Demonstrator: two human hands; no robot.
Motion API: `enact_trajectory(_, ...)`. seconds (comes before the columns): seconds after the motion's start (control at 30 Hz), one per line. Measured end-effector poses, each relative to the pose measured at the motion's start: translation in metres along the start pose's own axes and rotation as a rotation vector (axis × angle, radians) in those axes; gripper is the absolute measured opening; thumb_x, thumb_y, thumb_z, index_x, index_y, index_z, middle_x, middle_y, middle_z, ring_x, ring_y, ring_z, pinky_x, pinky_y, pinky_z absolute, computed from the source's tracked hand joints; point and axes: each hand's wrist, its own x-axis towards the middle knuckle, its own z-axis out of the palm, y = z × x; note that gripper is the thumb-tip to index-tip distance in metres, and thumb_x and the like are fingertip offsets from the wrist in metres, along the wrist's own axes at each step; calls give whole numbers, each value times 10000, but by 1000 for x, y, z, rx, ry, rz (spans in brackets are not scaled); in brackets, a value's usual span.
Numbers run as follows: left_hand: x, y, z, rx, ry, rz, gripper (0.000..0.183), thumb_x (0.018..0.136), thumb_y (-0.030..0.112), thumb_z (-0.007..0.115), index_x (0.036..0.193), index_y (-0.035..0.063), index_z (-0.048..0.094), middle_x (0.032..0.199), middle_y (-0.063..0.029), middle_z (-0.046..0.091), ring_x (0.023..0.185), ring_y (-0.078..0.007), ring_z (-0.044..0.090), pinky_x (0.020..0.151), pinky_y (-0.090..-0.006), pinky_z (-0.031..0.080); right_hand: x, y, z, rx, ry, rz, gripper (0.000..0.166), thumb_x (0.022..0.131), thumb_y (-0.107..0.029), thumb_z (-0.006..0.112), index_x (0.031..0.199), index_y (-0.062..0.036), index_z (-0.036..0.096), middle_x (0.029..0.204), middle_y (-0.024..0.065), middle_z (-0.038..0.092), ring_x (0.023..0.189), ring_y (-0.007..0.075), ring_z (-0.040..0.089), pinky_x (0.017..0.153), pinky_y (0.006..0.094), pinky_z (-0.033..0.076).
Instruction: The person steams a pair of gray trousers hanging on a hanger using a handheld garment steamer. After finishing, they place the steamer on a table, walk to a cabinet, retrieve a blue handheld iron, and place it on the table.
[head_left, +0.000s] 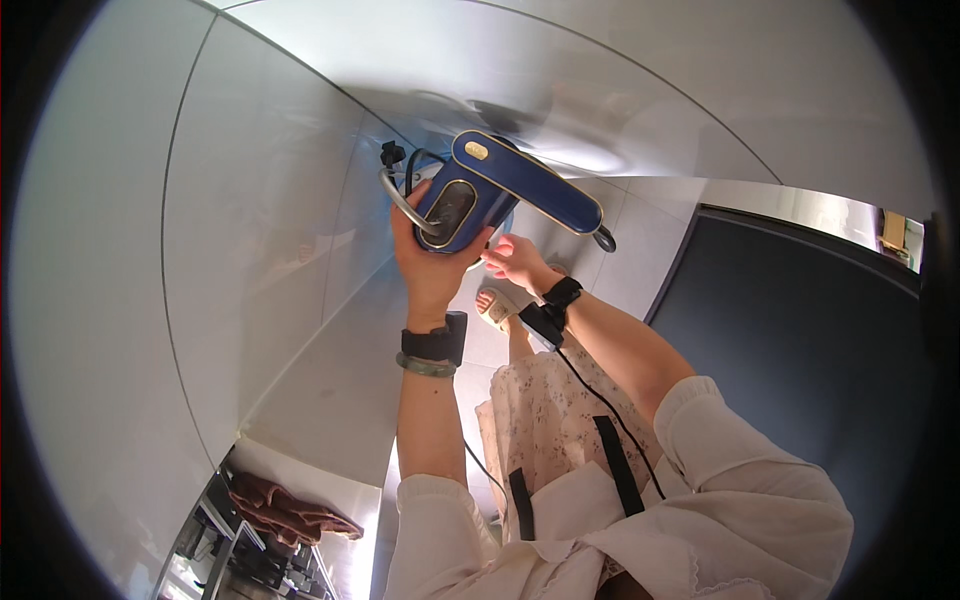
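Note:
My left hand (433, 259) grips a navy-blue handheld garment steamer (480, 202) with gold trim and a dark oval window. Its long head or handle part slants down to the right, and a black cord loop shows at that end. A curved silver tube (397, 195) arches over my left fingers, its end in front of the oval window; I cannot tell what it is fixed to. Close beside the steamer's lower right is my right hand (517, 262), fingers partly curled near a pale curved rim. Whether those fingertips pinch anything is unclear.
Pale wall panels (247, 187) meet in a corner behind the steamer. A black plug (391, 154) and bluish plastic are partly hidden there. A dark panel (787, 322) stands at right. At lower left, a brown towel (289, 510) hangs over a rack. My sandalled foot (493, 306) is below.

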Motion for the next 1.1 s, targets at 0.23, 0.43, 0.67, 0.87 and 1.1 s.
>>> enact_trajectory(0.23, 1, 1, 0, 51, -42, -16, 797, 595, 43, 887, 1272, 38, 465, 1202, -107, 543, 1084, -206, 574, 923, -324, 502, -1, 2, 1, 34, 24, -101, 351, 877, -248, 723, 983, 58, 587, 976, 177, 686, 877, 228, 689, 736, 315, 541)
enact_trajectory(0.43, -1, -9, 0, 93, -12, -11, 818, 576, 74, 895, 1282, 46, 484, 1222, -121, 533, 1105, -232, 567, 937, -343, 488, -1, 0, 1, -24, -1, -71, 273, 908, -222, 690, 922, 11, 549, 997, 132, 660, 956, 206, 653, 804, 314, 527)
enact_trajectory(0.67, -2, -16, -2, 98, -6, 7, 819, 572, 81, 902, 1278, 46, 488, 1220, -123, 533, 1107, -230, 562, 951, -345, 477, -10, -7, 2, 19, -34, -94, 264, 887, -200, 706, 972, 9, 569, 1019, 126, 665, 970, 203, 644, 822, 330, 510)
enact_trajectory(0.87, 1, -5, -1, 170, -64, 37, 802, 603, 53, 892, 1270, 23, 448, 1185, -108, 534, 1084, -200, 553, 935, -322, 484, 1, 8, 1, 145, -22, -101, 309, 858, -171, 694, 1068, 29, 590, 1044, 133, 682, 967, 206, 651, 854, 315, 499)
enact_trajectory(1.1, 0, -12, -6, 223, -66, 66, 803, 600, 63, 899, 1266, 24, 452, 1183, -110, 536, 1078, -200, 560, 939, -328, 488, -9, 1, -2, 42, -41, -154, 365, 870, -242, 715, 1092, 25, 602, 1076, 127, 675, 1018, 194, 634, 891, 321, 487)
